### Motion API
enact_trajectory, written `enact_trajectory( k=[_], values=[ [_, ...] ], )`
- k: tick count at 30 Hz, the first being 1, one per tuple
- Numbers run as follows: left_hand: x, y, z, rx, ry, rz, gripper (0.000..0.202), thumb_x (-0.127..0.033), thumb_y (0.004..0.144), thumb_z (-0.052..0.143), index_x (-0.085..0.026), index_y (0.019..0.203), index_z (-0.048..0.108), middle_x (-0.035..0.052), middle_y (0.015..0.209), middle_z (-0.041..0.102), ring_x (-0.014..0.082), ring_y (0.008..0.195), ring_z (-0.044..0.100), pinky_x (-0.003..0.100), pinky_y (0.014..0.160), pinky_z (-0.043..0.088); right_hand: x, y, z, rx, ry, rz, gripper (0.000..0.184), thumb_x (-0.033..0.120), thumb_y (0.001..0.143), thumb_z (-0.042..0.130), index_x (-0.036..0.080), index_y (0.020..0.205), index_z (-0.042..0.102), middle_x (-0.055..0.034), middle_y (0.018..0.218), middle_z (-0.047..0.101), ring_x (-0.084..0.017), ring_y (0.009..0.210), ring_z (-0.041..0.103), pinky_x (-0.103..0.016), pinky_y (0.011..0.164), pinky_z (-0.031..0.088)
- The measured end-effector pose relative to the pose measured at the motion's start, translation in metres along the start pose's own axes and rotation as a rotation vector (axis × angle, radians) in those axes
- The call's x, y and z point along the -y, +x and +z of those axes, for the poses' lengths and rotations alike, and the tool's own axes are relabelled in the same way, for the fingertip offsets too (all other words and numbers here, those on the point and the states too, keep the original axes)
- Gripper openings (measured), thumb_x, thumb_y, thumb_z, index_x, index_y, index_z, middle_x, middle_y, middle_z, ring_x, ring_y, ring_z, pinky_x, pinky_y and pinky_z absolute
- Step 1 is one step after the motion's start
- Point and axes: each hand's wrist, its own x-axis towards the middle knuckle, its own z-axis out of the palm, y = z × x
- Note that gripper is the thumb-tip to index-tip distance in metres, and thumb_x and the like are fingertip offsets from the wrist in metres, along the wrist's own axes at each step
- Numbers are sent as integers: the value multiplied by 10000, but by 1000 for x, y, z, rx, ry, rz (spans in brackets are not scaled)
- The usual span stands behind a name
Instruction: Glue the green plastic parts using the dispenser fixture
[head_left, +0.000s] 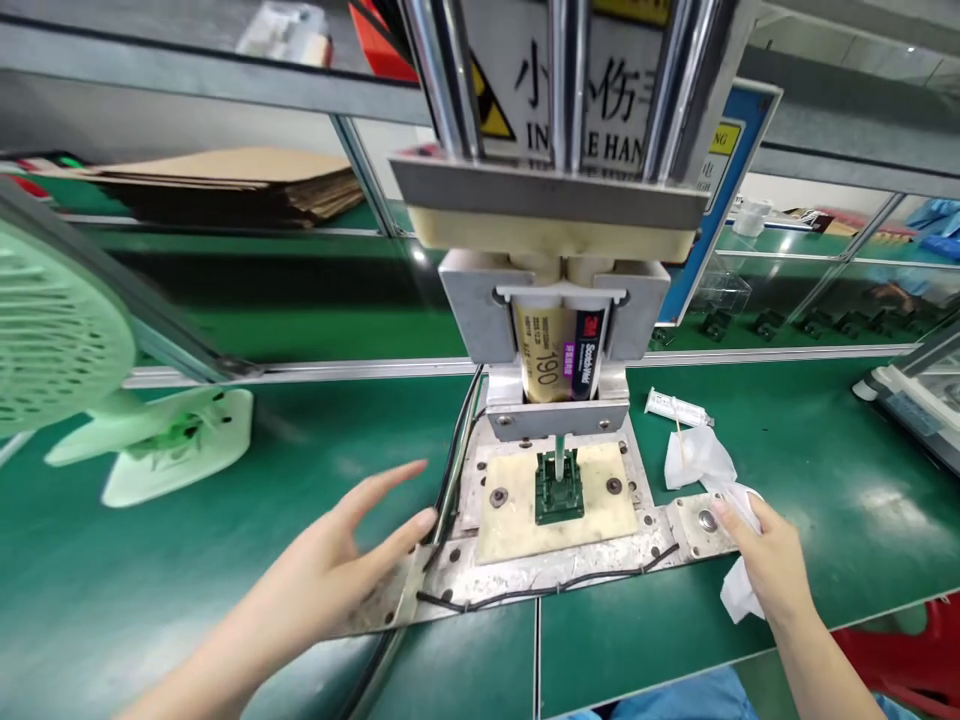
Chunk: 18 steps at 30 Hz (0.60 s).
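My left hand (352, 545) hovers at the left end of the metal base plate (465, 570), fingers spread with nothing in them. At the plate's right end, my right hand (769, 555) grips a crumpled white tissue (742, 590), its thumb close to a round metal button (707, 520). Between my hands, a small dark green plastic part (559, 490) sits on a cream block (510, 530). A nozzle (559, 455) reaches down into that part from the press, which holds a two-barrel adhesive cartridge (561, 350) upright.
A white tube (679, 408) and another crumpled tissue (697, 460) lie right of the press. A pale green fan (180, 450) stands on the left. Black cable (555, 588) crosses the base plate's front. Cardboard sheets (232, 170) are stacked on the shelf behind.
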Motion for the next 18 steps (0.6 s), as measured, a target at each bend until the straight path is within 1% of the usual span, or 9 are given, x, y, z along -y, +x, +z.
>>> enact_trajectory(
  k=[2,3,6,9,11,15,18],
  values=[
    [18,-9,-10,66,-37,-145,703,-709,560,783,-309,1135,730,65,1284,673,395,1263,558,465,988,535,5,2,8,66,66,29,517,655,744,743,158,888,738,-65,842,679,-282,756,600,-310,639,485],
    [27,-13,-11,90,-58,-182,696,-730,567,767,-303,1117,736,73,1274,682,389,1240,578,456,974,544,6,3,12,77,95,40,522,652,741,751,155,901,739,-69,855,685,-287,766,607,-314,651,493],
    [44,-24,-5,24,-186,-207,670,-743,588,753,-279,1071,738,84,1244,698,371,1165,625,395,888,582,5,1,18,43,140,56,540,655,722,769,152,918,743,-74,868,695,-287,767,615,-315,652,505],
    [51,-30,5,-5,-326,-219,667,-699,608,788,-262,1104,704,71,1225,700,288,973,689,284,746,592,-2,0,18,32,145,53,535,648,707,786,154,909,746,-78,875,699,-283,757,621,-304,627,512],
    [54,-30,10,-18,-417,-234,668,-669,606,815,-252,1113,689,60,1167,716,238,856,690,237,671,575,-7,0,18,17,135,39,513,641,724,780,158,894,744,-77,866,698,-281,742,622,-299,610,513],
    [60,-31,15,-74,-550,-241,659,-644,597,837,-236,1092,684,45,1047,734,209,764,671,213,602,551,-12,1,18,-19,73,-18,492,650,767,737,164,846,735,-68,829,687,-271,723,610,-296,603,503],
    [62,-32,18,-106,-580,-251,666,-639,591,840,-234,1096,680,38,1009,737,201,710,664,212,561,540,-9,1,18,-53,45,-30,508,671,765,714,167,831,728,-66,814,681,-272,725,606,-308,624,487]
  ],
)
